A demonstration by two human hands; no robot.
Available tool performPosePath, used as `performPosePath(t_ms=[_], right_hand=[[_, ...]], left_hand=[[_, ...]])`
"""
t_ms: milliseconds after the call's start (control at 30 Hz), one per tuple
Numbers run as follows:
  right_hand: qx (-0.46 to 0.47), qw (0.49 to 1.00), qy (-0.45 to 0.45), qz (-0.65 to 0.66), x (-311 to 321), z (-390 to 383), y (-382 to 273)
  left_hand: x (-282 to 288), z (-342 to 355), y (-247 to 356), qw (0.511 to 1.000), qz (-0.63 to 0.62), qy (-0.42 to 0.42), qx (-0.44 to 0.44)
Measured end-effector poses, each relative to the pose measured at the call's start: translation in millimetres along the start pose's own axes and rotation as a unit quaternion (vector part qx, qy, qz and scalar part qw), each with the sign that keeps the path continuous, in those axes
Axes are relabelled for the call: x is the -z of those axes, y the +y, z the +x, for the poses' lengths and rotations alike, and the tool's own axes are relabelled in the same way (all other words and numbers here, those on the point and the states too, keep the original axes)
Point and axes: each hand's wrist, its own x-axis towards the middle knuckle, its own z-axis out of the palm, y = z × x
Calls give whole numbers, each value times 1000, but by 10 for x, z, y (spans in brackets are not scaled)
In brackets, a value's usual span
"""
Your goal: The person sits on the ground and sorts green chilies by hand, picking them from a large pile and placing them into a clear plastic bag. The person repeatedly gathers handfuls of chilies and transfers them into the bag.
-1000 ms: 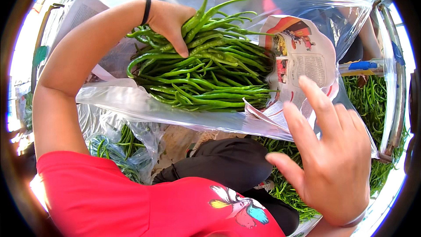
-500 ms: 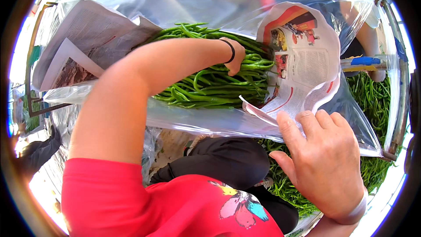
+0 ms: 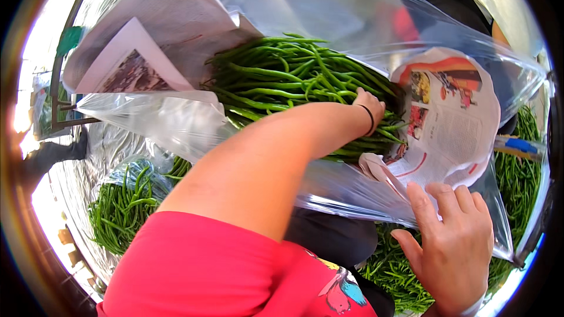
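long thin glossy green chili peppers [image 3: 264,76] heaped on printed newspaper [image 3: 452,141] inside a clear plastic bag [image 3: 161,120], left hand [image 3: 371,104] down on their right end, can't really tell if it's gripping, right hand [image 3: 452,238] loosely open, thumb spread, by the bag's near edge

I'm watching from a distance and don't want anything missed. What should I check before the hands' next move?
1. Green peppers inside the clear bag: ok.
2. Left newspaper sheet and right newspaper sheet at opposite ends of the pile: ok.
3. Left hand clear of the peppers: not ok, it rests on them near their right end.
4. Right hand empty: ok, fingers spread.
5. Bag bottom intact: cannot tell, hidden beneath peppers and paper.
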Motion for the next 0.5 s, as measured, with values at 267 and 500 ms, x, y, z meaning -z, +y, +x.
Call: performPosePath(t_ms=[267,500], right_hand=[[-4,1000,3,13,43,25,-73],[20,997,76,23,-15,-43,-47]], left_hand=[[-64,-8,122,991,-130,13,14],[336,32,-1,989,-45,-113,-88]])
